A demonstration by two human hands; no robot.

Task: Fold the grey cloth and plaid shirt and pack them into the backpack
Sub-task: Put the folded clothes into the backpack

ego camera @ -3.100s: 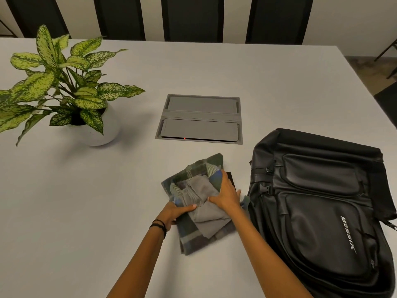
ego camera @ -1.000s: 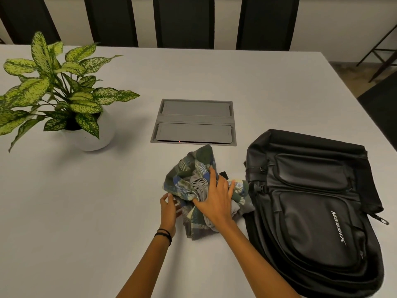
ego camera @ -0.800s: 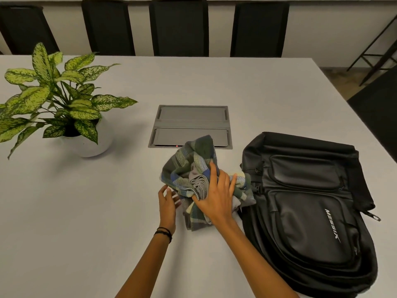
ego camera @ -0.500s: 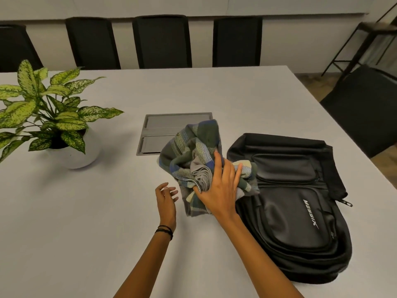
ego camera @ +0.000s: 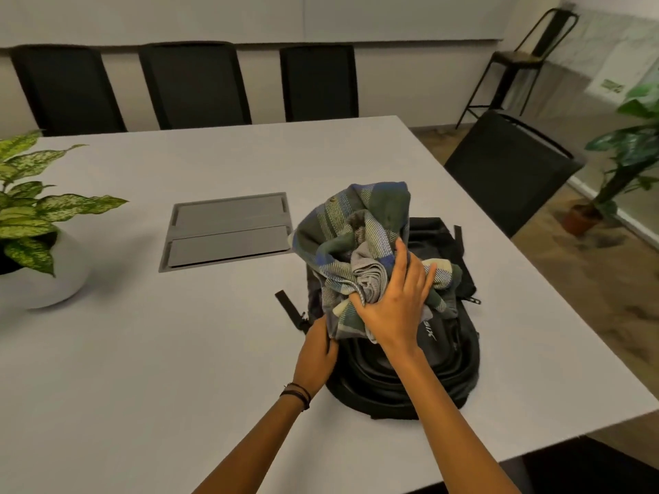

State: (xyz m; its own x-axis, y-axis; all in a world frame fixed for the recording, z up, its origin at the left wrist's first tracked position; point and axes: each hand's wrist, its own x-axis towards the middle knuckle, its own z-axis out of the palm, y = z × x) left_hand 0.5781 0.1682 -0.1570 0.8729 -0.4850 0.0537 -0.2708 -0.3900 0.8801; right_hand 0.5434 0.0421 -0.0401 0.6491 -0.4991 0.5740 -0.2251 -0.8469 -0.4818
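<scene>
Your table (ego camera: 149,369) is white and takes up most of the view, and the black backpack (ego camera: 403,372) lies flat on it near your right edge. Behind the backpack, across the table, three dark chairs (ego camera: 194,85) line the far side. To the left of the backpack, a grey hatch (ego camera: 228,231) is set flush into the tabletop, and further left still a plant (ego camera: 26,205) stands in a round white pot.

The plaid shirt (ego camera: 360,222) is bunched in a loose bundle directly above the backpack's upper half, lifted clear of the table. The grey cloth (ego camera: 371,276) sits wadded in the middle of that bundle, wrapped by the shirt's folds.

Your right hand (ego camera: 394,306) is over the backpack, fingers spread across the bundle and closed on both shirt and cloth from the near side. Your left hand (ego camera: 315,354) is at the backpack's left edge, just beside a short strap (ego camera: 289,310) that sticks out there. Its fingers curl in against the bag's side under the hanging shirt; you cannot tell whether they grip anything. A dark band (ego camera: 296,393) circles that wrist.
</scene>
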